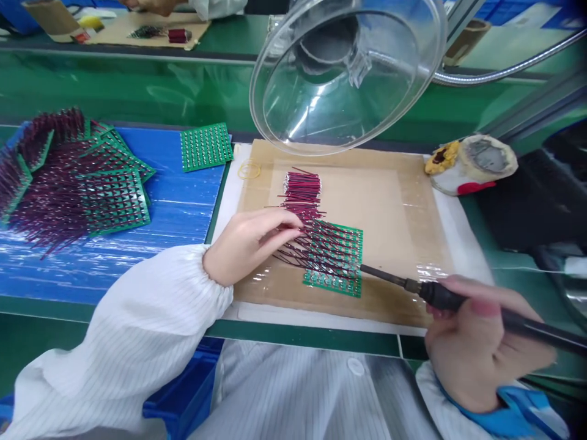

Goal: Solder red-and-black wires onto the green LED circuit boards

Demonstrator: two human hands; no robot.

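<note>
A green circuit board panel lies on the brown cardboard sheet, with dark red wires spread leftward across it. My left hand pinches at the wires' upper left, thumb and forefinger pressed together; the exact wire between them is too small to pick out. In my right hand is a soldering iron, its tip touching or just over the panel's right part. A bundle of cut dark red wires with pale ends lies just beyond my left fingertips.
On the blue mat at left are wired boards in a heap and one board without wires. A clear fume hood hangs over the back. A tin with yellow sponge stands right. A co-worker's hand shows beyond.
</note>
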